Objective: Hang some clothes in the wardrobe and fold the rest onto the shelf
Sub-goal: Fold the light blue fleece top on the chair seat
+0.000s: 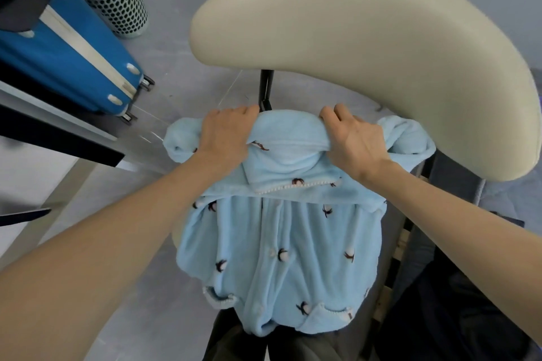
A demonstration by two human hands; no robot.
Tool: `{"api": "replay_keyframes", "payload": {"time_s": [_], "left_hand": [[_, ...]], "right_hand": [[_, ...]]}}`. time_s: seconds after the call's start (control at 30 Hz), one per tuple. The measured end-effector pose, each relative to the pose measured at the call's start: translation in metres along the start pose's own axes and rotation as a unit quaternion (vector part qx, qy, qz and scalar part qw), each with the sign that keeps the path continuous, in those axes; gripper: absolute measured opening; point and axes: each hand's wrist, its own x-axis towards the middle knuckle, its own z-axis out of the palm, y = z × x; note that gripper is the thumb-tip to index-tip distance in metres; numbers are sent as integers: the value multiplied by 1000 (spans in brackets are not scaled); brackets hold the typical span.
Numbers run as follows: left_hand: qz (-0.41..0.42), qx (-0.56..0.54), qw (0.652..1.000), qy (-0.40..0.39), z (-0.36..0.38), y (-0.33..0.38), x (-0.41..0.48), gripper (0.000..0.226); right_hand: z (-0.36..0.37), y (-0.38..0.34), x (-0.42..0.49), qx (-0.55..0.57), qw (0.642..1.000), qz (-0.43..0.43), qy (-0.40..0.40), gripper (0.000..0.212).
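Observation:
A light blue fleece pyjama top (281, 243) with small dark-and-white prints, white buttons and lace-trimmed collar hangs in front of me, front side up. My left hand (225, 135) grips its left shoulder and my right hand (356, 138) grips its right shoulder, fingers curled over the top edge. Both sleeves bunch up beside my hands. The hem droops toward my legs. No wardrobe, hanger or shelf is in view.
A beige curved chair backrest (366, 47) on a black post looms just beyond my hands. A blue suitcase (76, 61) lies at the left, with a perforated waste bin (120, 3) behind it. Grey floor (181, 47) spreads below; dark fabric lies at lower right.

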Motion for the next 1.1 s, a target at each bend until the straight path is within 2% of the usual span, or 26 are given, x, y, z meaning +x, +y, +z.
{"api": "replay_keyframes", "payload": {"time_s": [0.3,0.6,0.77,0.9,1.0,1.1], "left_hand": [[3,-3,996,86,-7,0,2,40],[12,3,979,201,-23,-9,10,39],[40,-36,983,177,-2,2,-35,48],[43,-55,990,123,18,11,-79,48],[70,-33,994,82,28,16,-104,49],[114,8,991,75,32,20,-126,43]], "right_hand": [[-3,-2,-3,10,997,31,76,44],[-13,-5,7,28,988,24,153,44],[4,-7,-34,45,994,-9,102,40],[22,-15,-81,51,996,-35,63,49],[33,-21,-108,53,998,-34,26,55],[47,-28,-131,30,998,-49,-38,60]]}}
